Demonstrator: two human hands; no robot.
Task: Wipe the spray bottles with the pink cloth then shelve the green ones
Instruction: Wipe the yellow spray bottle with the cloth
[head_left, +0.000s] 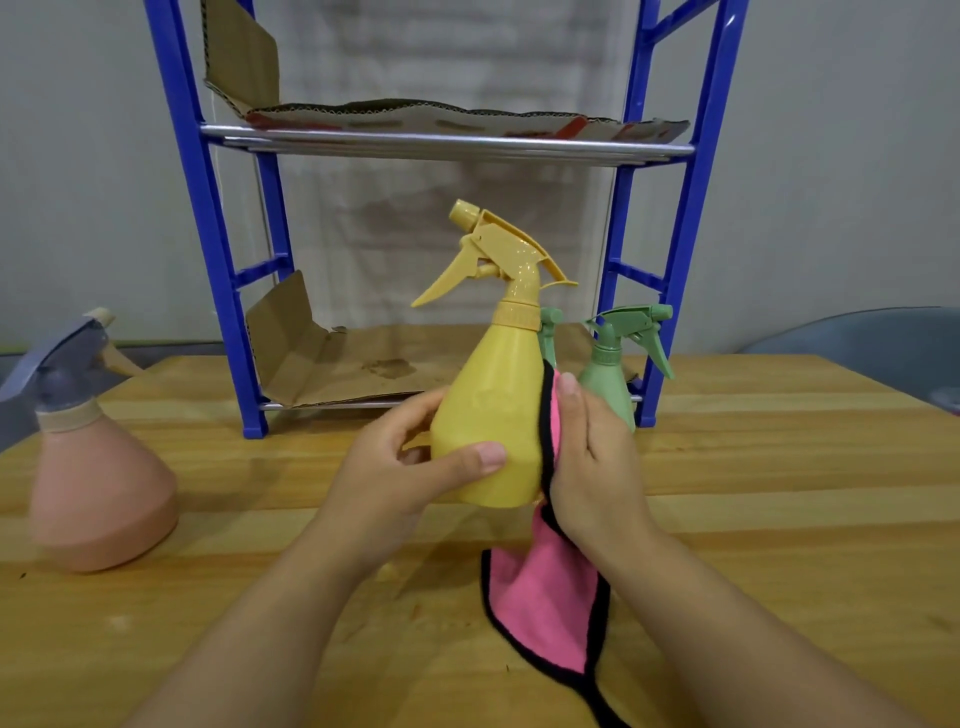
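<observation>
I hold a yellow spray bottle (491, 415) upright above the wooden table. My left hand (400, 467) grips its lower body, thumb across the front. My right hand (592, 467) presses the pink cloth (545, 597) with black trim against the bottle's right side; the cloth's tail hangs down to the table. A green spray bottle (613, 364) stands on the rack's bottom shelf at the right, and the green head of a second one (548, 332) shows just behind the yellow bottle, its body hidden.
A blue rack (208, 208) with cardboard-lined shelves stands at the back of the wooden table (779, 493). A large pink spray bottle (98, 493) with a grey head sits at the left. A grey chair (883, 338) is at the far right.
</observation>
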